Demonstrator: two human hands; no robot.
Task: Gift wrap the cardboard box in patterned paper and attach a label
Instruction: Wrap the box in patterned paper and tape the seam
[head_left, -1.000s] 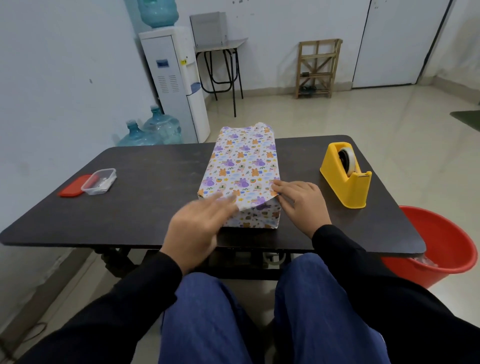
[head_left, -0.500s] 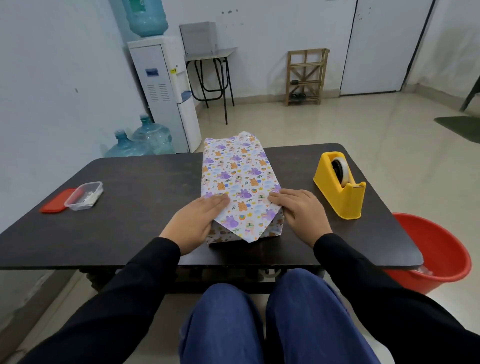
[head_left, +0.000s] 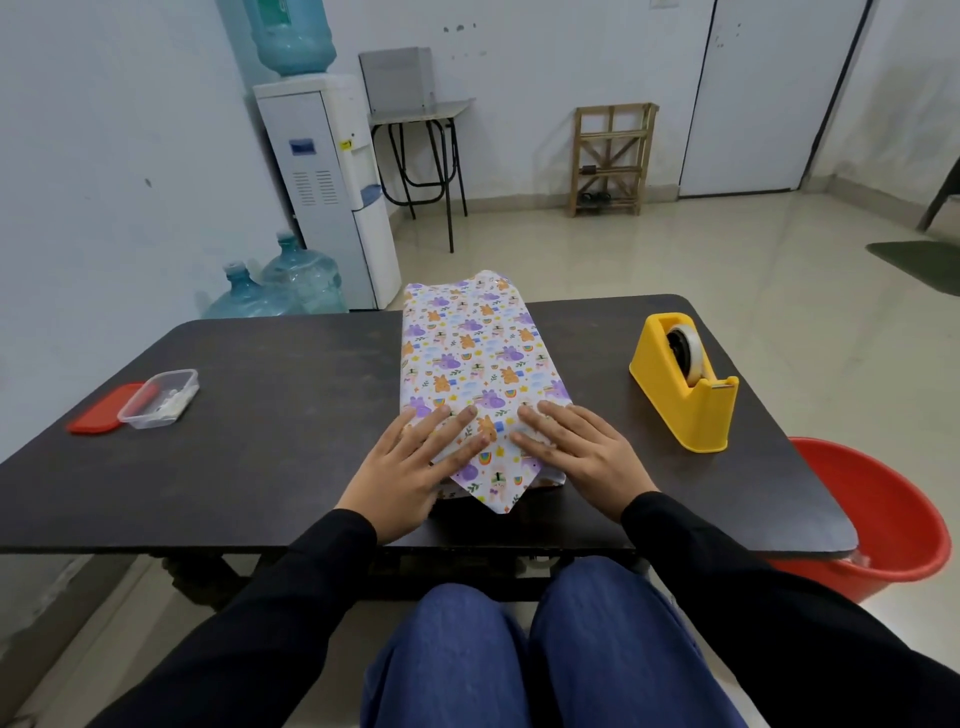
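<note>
Under the flat fingers (head_left: 452, 423) of the left hand (head_left: 405, 470) and right hand (head_left: 579, 452), the patterned paper (head_left: 467, 353) is now pressed down, not gripped. Between them, a pointed flap (head_left: 497, 486) has formed, probably ready for taping.

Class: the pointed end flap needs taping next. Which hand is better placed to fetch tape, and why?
Right, probably. The tape dispenser stands on the right hand's side of the wrapped box; the left hand, flat on it, could hold the flap down.

Matt printed paper (head_left: 478, 358); glossy yellow plastic dispenser (head_left: 685, 384); dull dark tabletop (head_left: 291, 415).
</note>
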